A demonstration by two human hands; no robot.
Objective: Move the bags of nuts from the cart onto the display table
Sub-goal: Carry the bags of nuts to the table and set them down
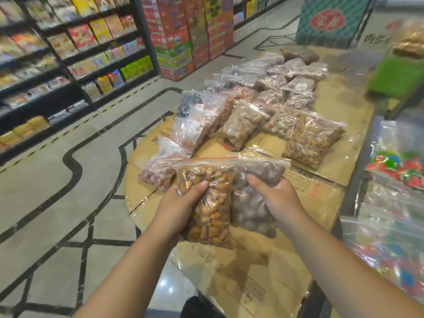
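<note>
Both arms stretched out over the cardboard-covered cart (321,198). My left hand (181,203) has its fingers clamped on a bag of golden nuts (211,216), my right hand (278,198) on a bag of dark nuts (250,214), side by side and touching, held above the cardboard.

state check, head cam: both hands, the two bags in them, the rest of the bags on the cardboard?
left hand: closed on the bag of golden nuts
right hand: closed on the bag of dark nuts
bag of golden nuts: sealed, lifted, held upright
bag of dark nuts: sealed, held beside the golden one
other bags: sealed, lying in rows
cardboard surface: flat, near part bare
</note>
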